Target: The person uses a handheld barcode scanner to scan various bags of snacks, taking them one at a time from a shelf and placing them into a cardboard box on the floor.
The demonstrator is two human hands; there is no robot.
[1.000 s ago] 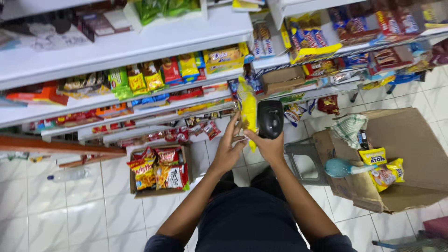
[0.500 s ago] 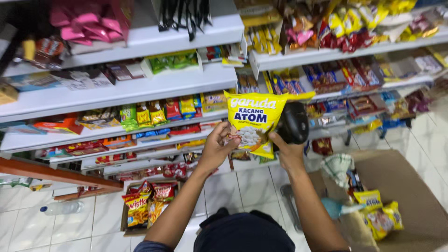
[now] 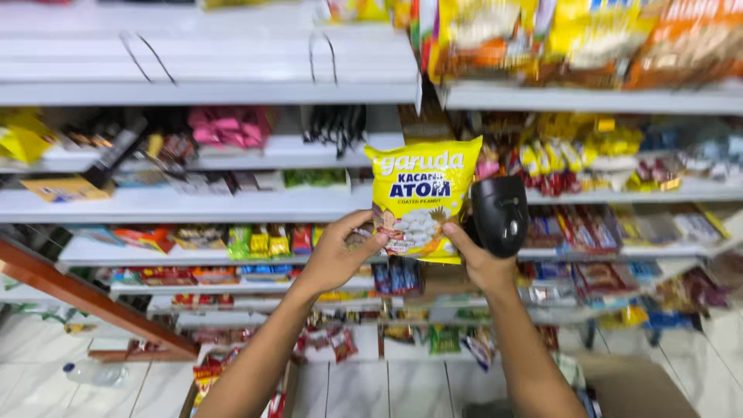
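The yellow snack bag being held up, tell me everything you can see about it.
The yellow snack bag is a glossy plastic pouch, sealed and puffed, with a picture of pale round coated nuts low on its front. It is held upright, front toward the camera, before the shop shelves. The left hand grips its lower left edge; the right hand, also holding a black handheld scanner, pinches its lower right corner.

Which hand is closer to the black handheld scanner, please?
Right. The right hand holds the black scanner while also touching the lower right corner of the yellow snack bag. The left hand grips the bag's lower left edge, across the bag from the scanner.
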